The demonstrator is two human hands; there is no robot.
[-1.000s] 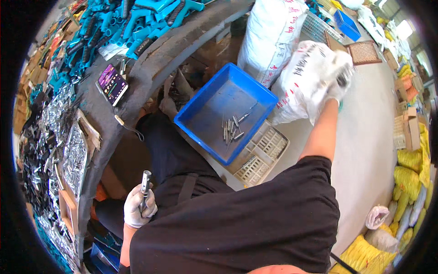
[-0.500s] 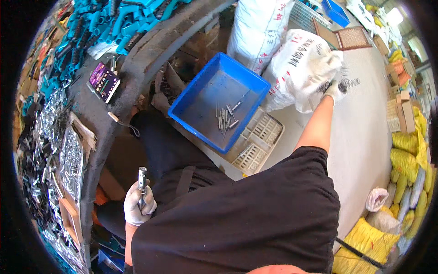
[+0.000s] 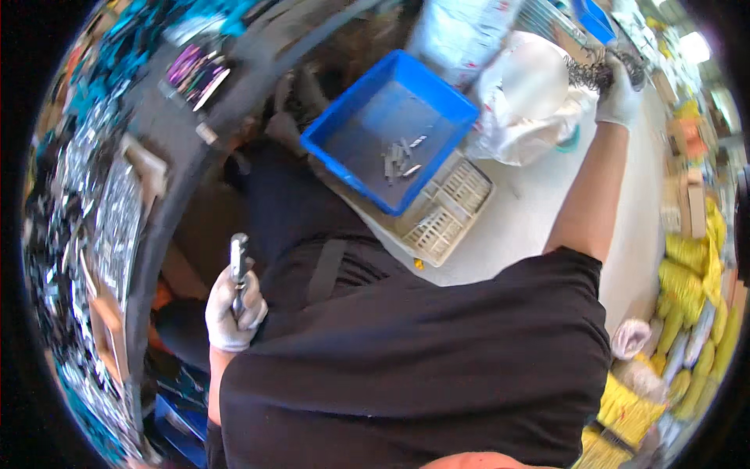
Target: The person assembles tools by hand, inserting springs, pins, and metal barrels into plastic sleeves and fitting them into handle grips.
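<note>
In a white glove, my left hand is closed around a shiny metal cylindrical part, which points upward beside my leg. My right hand, also gloved, is stretched far out to the right. It grips a tangled bunch of dark coil springs beside and beyond an open white woven sack. Springs stick out on both sides of the fingers. Between the hands stands a blue plastic tray holding several slim metal parts. Motion blurs the picture somewhat.
A beige slotted crate lies under the tray's right side. The bench at left bears a phone, teal parts and heaps of metal pieces. Another white sack stands behind; yellow sacks line the right.
My right hand has moved up and to the right, away from the sack, with a bigger bunch of springs showing. The view has shifted; my left hand keeps its hold on the metal part.
</note>
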